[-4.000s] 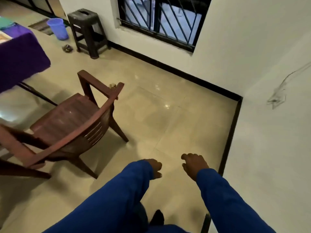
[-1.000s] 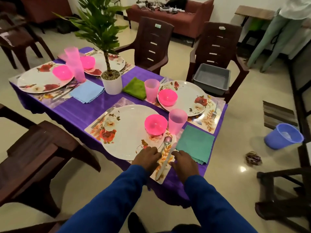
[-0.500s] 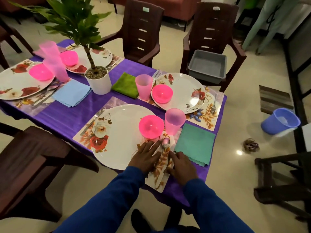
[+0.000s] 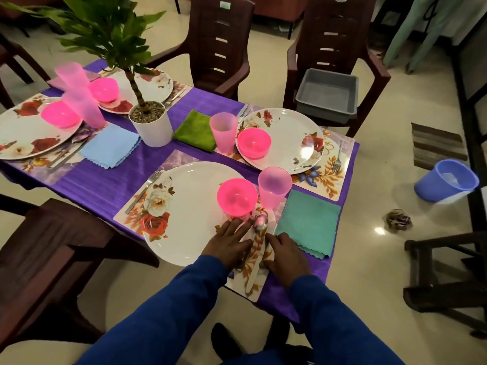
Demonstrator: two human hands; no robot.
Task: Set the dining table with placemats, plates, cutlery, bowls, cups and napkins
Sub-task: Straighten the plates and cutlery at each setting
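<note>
On the purple table the nearest setting has a floral placemat (image 4: pixel 254 287), a white rose plate (image 4: pixel 189 206), a pink bowl (image 4: pixel 236 196), a pink cup (image 4: pixel 274 187), a teal napkin (image 4: pixel 308 222) and a fork (image 4: pixel 143 191) on the plate's left. A spoon (image 4: pixel 261 225) and a knife (image 4: pixel 253 271) lie on the placemat right of the plate. My left hand (image 4: pixel 229 243) rests flat, fingers straight, at the plate's edge left of them. My right hand (image 4: pixel 286 252) lies on their right, its fingertips touching the cutlery.
Three other settings with plates, pink bowls and cups fill the table around a potted plant (image 4: pixel 151 123). A grey tub (image 4: pixel 326 94) sits on a far chair. A brown chair (image 4: pixel 47 248) stands at my left, a blue bucket (image 4: pixel 445 184) on the floor right.
I have turned from a wall corner to the table. Over the last second both hands have slid forward along the spoon and knife, closing in on either side of them.
</note>
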